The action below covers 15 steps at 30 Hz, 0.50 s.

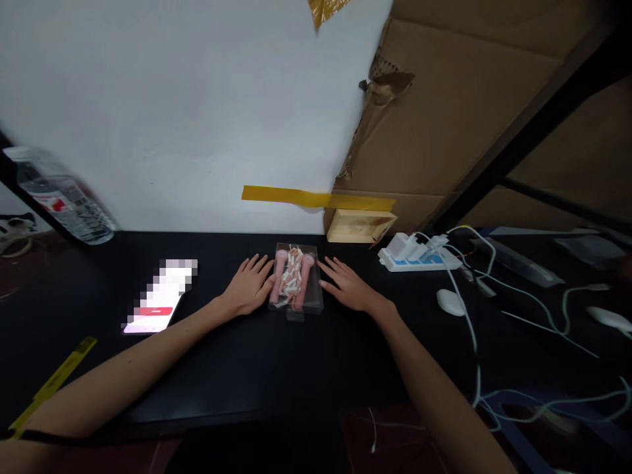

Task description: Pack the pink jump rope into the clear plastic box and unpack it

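Note:
A clear plastic box (313,293) lies flat on the black desk, its flap toward me. Inside it sits what looks like a beaded skipping rope (292,275), with two pink handles on either side of white and pink segments. My left hand (249,286) rests palm down at the box's left side, fingers spread, thumb close to its edge. On the opposite side, my right hand (349,286) also lies flat with spread fingers, fingertips near the box's right edge. Neither hand is gripping anything; whether the fingertips touch the box I cannot tell.
A lit phone (160,299) lies on the left, and a water bottle (66,197) leans behind it. A wooden tray (360,227) stands against the cardboard. To the right are a power strip (419,253), a white mouse (450,302) and loose cables (464,316).

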Tool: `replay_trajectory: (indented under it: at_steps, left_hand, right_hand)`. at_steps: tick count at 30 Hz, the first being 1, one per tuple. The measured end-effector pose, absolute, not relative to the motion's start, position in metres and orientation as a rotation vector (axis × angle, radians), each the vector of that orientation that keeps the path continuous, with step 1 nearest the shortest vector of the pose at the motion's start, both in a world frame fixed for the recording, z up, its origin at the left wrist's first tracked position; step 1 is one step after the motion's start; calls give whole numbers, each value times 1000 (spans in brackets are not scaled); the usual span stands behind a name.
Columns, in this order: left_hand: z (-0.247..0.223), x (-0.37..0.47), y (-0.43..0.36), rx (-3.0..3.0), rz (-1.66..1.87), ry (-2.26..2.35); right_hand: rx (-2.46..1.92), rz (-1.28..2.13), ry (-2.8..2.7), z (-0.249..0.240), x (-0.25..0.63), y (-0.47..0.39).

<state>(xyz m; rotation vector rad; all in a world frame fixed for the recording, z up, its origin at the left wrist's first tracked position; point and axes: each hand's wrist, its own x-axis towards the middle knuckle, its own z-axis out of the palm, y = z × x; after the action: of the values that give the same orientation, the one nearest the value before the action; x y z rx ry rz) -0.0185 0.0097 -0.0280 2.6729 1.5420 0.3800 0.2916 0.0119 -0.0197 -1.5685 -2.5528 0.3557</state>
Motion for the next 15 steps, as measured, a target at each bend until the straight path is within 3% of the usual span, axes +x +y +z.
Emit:
replay_trajectory:
  at_steps: [10, 15]
  left_hand:
    - [-18, -32, 28, 2494, 264, 1342]
    - [-6, -39, 38, 2467, 397, 1228]
  right_hand:
    - [-1567, 475, -2463, -12, 292, 8]
    - [-1563, 475, -2403, -12, 290, 7]
